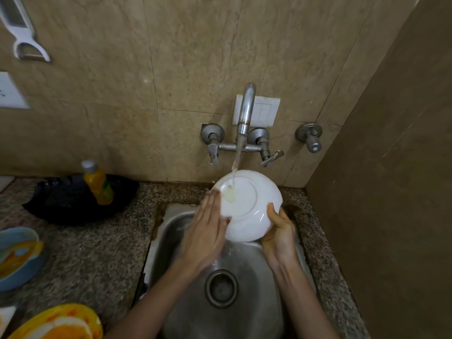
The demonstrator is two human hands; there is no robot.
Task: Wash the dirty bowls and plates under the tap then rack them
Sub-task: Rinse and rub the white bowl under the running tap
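both forearms reach up mid-frame over the sink; right hand grips the white plate rim, left hand lies flat, fingers straight, against it under the tap stream.

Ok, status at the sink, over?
Right hand grips white bowl rim, underside up under running tap. Left hand flat on it. Dirty blue bowl and yellow plate wait on the counter. Nothing blocking.
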